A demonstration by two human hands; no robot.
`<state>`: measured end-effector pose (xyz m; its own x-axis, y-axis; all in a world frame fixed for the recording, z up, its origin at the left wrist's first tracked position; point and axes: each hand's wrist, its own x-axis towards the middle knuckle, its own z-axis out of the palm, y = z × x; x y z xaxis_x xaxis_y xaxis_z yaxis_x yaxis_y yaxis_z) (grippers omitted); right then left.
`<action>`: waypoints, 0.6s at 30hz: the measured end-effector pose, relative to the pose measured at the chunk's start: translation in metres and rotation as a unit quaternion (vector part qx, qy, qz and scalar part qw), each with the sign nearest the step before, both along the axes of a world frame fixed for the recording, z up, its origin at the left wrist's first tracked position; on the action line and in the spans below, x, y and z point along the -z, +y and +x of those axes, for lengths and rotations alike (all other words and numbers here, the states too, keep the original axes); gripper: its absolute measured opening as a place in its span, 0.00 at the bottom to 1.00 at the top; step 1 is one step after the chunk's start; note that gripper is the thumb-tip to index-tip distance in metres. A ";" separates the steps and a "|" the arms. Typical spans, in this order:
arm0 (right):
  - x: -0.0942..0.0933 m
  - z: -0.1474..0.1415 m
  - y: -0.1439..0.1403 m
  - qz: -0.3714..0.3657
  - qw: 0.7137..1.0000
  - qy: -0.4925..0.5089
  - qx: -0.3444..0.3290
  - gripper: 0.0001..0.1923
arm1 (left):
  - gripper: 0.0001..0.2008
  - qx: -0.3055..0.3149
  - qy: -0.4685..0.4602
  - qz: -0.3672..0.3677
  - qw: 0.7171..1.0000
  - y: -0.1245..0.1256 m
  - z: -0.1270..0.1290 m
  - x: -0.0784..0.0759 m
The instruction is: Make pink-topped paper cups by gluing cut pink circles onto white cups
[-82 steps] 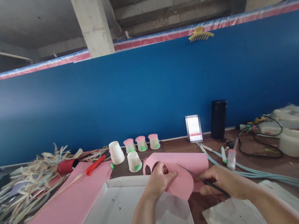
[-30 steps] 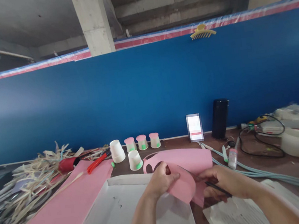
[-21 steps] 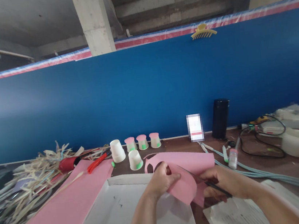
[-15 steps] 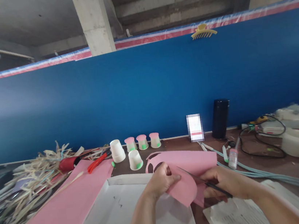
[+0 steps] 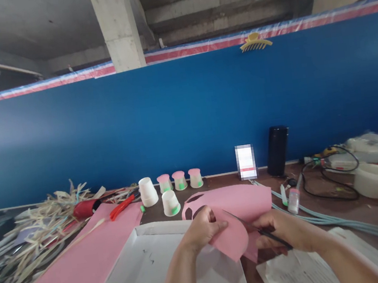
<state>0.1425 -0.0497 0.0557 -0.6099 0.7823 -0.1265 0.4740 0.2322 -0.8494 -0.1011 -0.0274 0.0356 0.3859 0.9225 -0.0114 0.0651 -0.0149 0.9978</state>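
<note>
Scissors (image 5: 256,231) sit gripped in the right hand (image 5: 284,233), blades in the pink paper sheet (image 5: 236,219); the left hand (image 5: 202,228) pinches its rounded flap, just beside the right.

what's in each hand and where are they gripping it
The left hand pinches the pink paper sheet at its partly cut rounded flap. The right hand grips dark scissors by the handles, blades in the paper.

Two bare, sleeveless forearms
</note>
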 end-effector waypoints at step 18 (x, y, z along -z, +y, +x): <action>-0.007 0.002 -0.002 0.000 0.999 -0.037 0.004 0.21 | 0.21 0.016 0.050 0.013 0.999 0.005 -0.005 0.010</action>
